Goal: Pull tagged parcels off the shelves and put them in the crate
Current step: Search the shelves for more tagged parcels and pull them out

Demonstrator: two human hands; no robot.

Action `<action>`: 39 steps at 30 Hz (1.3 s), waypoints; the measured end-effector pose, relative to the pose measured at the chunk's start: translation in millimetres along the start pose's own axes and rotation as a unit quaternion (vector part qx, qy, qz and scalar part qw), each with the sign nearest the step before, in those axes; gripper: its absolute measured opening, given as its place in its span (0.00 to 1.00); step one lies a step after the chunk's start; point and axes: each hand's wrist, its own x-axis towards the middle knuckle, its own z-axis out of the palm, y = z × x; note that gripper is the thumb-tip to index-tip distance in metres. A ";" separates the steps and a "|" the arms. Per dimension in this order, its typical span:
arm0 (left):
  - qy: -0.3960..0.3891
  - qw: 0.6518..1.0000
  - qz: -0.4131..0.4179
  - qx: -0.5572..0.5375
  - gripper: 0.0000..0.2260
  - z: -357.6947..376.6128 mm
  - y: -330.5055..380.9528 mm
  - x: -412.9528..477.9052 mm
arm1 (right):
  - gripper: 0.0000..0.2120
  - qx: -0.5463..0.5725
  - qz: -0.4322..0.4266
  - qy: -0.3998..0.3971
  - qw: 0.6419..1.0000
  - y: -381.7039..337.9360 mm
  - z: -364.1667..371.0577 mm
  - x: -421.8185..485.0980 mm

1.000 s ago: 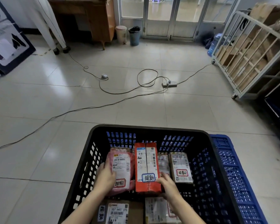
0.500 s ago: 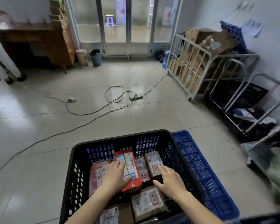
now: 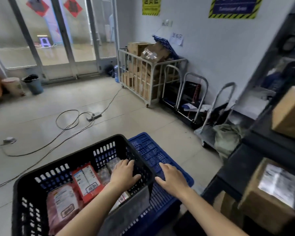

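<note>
our left hand (image 3: 124,174) hangs flat and open over the right side of the black crate (image 3: 32,184), fingers spread, gripping nothing. our right hand (image 3: 173,178) is just outside the crate's right wall, palm down and open over the blue crate (image 3: 148,150), also empty. left of our left hand, inside the black crate, lie a red box (image 3: 86,181) and a pink parcel (image 3: 63,205) (labels blurred). to the right of our right hand, brown parcels (image 3: 269,200) sit on the dark shelves (image 3: 255,150).
</note>
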 end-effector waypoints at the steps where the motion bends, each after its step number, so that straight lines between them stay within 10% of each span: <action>1: -0.001 1.000 0.009 0.000 0.31 3.4 15.5 -7.0 | 0.31 0.004 0.009 0.008 1.000 10.7 -2.7 -15.5; 22: -0.128 0.974 0.182 0.037 0.31 122.1 273.0 -175.5 | 0.31 0.118 0.245 0.034 0.962 201.3 -0.8 -339.4; 39: -0.126 0.974 0.186 0.000 0.34 232.4 306.7 -131.6 | 0.30 0.172 0.350 0.069 0.918 279.5 67.5 -359.5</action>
